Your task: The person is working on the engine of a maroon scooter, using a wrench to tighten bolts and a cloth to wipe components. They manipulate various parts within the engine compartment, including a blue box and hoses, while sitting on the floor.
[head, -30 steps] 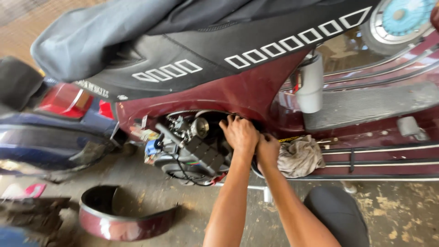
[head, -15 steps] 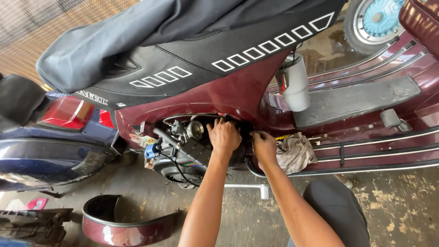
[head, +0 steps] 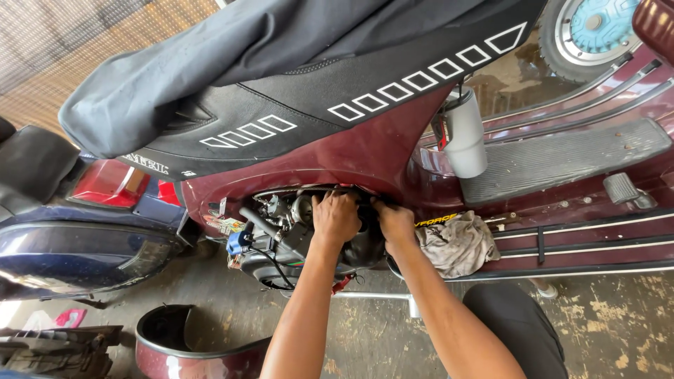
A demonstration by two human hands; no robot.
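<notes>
Left hand [head: 335,216]: pressed into the open engine bay of the maroon metal scooter body [head: 358,158], fingers curled tight around a dark engine part; what exactly they grip cannot be told.
Right hand [head: 394,223]: at the bay's right edge, just beside the left hand, fingers bent inward against the same dark housing; whether they clasp anything cannot be told.
Exposed engine [head: 281,228]: black and grey metal, set in the side opening under the seat, with black cables and a blue connector [head: 237,243] on its left.
Seat [head: 281,105]: black, patterned with white rectangles, draped with dark cloth.
Rag [head: 456,242]: crumpled grey cloth on the footboard, near the right hand.
Removed side panel [head: 189,347]: curved maroon shell lying on the concrete floor [head: 618,323].
</notes>
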